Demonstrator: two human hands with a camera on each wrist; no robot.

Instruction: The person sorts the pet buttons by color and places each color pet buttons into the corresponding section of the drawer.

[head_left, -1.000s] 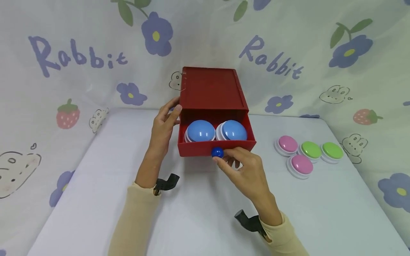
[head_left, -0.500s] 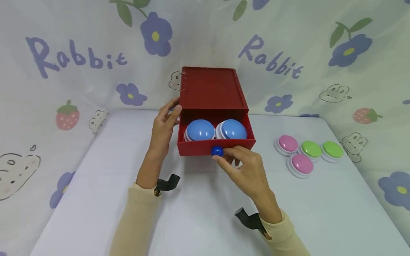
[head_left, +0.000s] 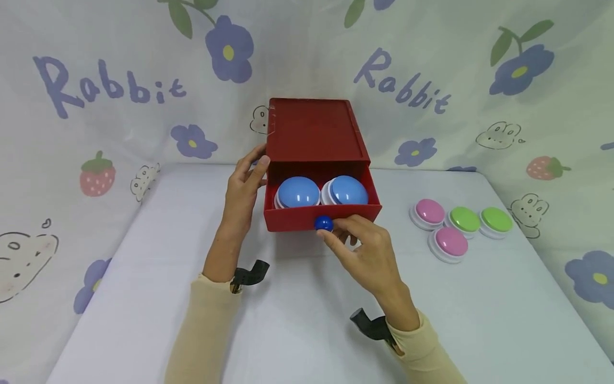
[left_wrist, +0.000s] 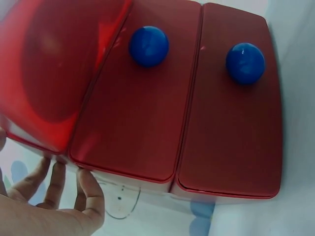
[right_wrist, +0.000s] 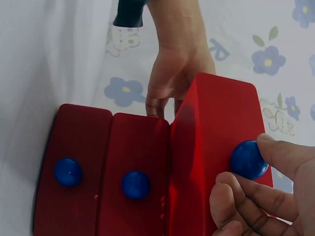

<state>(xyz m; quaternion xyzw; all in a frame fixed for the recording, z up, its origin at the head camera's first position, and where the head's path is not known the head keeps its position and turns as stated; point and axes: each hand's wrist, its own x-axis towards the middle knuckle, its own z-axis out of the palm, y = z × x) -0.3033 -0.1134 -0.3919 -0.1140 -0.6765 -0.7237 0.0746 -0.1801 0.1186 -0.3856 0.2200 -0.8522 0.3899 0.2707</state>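
Observation:
A small red cabinet [head_left: 316, 130] has its top drawer [head_left: 292, 219] pulled out. Two blue push-button lights [head_left: 298, 192] with white bases lie inside the drawer, the right one tilted. My right hand [head_left: 368, 249] pinches the drawer's round blue knob [head_left: 323, 223] between thumb and fingers, as the right wrist view also shows [right_wrist: 249, 160]. Against the cabinet's left side rests my left hand [head_left: 242, 194], its fingertips touching the wall. Below, two more drawers are closed, each with a blue knob [left_wrist: 148, 46].
On the table to the right sit pink lights [head_left: 451, 241] and green lights [head_left: 464, 219], grouped together. A patterned cloth [head_left: 307, 48] hangs behind the cabinet. The white table [head_left: 288, 314] extends in front. A black wrist mount [head_left: 371, 325] sticks out from the right wrist.
The whole head view has shifted slightly. Both hands keep their places, and the drawer stays pulled out with the right hand on its knob.

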